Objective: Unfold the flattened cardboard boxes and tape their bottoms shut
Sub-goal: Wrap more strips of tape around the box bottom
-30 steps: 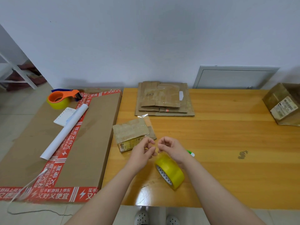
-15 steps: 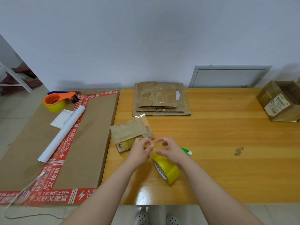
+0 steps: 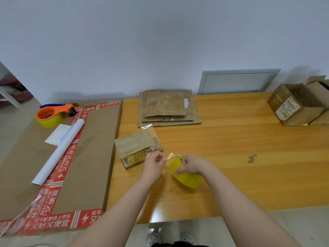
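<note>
two hands work over the honey-coloured wooden table. your right hand curls its fingers tight over the top of the glossy yellow roll of packing tape, which sits tilted; whether the roll rests on the table cannot be told. just left of the roll, your left hand is pinched narrow, thumb against forefinger, on the clear loose tape end that runs from the roll.

one small squat brown cardboard box, wrapped in shiny tape, sits left of the roll and slightly behind it. one stack of flattened brown cardboard boxes lies well behind the roll by the wall, its sheets too overlapped to count. one open labelled cardboard box stands far right of the roll. far left of the roll, one big flat carton edged in red printed tape carries one orange tape dispenser and one white paper tube.
</note>
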